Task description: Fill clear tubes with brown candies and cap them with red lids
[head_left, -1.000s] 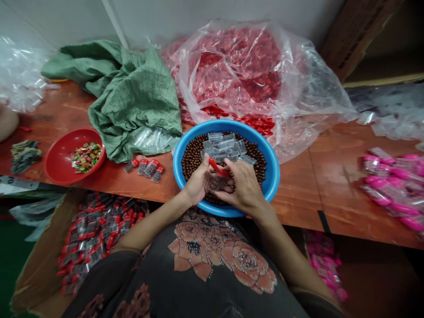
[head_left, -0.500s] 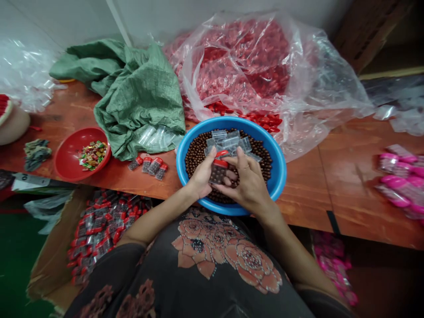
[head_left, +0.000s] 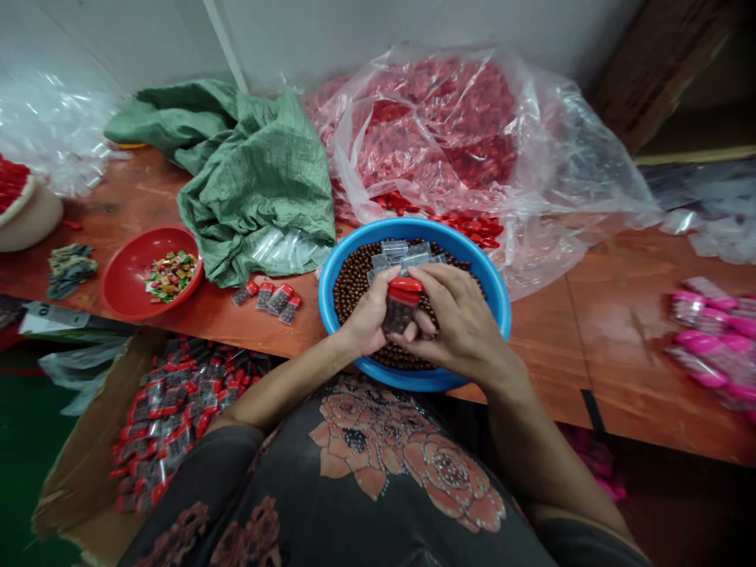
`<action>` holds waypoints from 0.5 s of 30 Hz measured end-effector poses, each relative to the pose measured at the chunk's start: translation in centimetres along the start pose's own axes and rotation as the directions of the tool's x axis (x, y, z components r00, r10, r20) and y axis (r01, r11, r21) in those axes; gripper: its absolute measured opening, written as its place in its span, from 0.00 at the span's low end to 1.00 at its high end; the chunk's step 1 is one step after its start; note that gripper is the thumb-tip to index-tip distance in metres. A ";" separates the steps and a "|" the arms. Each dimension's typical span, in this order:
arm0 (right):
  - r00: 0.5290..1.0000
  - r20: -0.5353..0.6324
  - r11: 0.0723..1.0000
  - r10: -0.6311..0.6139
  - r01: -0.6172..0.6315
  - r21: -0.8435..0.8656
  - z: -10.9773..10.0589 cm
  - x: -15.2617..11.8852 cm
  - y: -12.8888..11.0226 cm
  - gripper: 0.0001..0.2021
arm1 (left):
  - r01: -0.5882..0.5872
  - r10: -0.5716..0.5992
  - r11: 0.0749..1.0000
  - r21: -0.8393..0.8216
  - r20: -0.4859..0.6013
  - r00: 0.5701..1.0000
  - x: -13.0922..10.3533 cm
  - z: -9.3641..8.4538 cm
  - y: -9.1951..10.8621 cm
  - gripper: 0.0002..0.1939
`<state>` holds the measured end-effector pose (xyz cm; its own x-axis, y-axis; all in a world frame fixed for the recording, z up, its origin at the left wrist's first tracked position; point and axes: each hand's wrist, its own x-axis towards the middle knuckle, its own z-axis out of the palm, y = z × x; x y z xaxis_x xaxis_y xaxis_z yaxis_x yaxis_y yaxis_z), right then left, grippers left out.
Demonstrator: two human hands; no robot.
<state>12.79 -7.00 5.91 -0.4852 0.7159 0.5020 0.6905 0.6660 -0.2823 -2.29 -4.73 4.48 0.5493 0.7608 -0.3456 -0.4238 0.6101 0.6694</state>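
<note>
red cap now seated on the vial (head_left: 400, 305), pinched upright between both hands' fingers (head_left: 426, 293)

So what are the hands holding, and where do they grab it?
Both hands hold one small clear container of brown beads above the blue bowl. The left hand wraps its body; the right hand has fingers at the red cap.

Both forearms angle inward from the lower frame, bare, wrists close together. Left hand (head_left: 367, 319) cupped, palm facing right, fingers curled closed. Right hand (head_left: 464, 323) bent at the wrist, back up, fingers curled in a pinch, fingertips meeting the left hand's.
</note>
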 end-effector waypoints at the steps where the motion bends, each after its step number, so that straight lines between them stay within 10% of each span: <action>1: 1.000 0.004 1.000 -0.006 0.006 -0.012 0.1 0.1 0.1 0.41 | -0.003 0.003 1.000 0.007 -0.017 1.000 0.2 -0.1 0.0 0.31; 15: 0.997 -0.027 0.992 -0.078 0.075 -0.105 2.1 -0.2 1.8 0.30 | 0.162 -0.163 0.977 -0.138 -0.001 0.987 0.3 -0.3 0.2 0.22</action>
<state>12.96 -5.51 3.58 -0.5232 0.6556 0.5446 0.7044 0.6923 -0.1567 -2.45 -4.33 4.29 0.6106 0.6511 -0.4508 -0.4249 0.7498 0.5073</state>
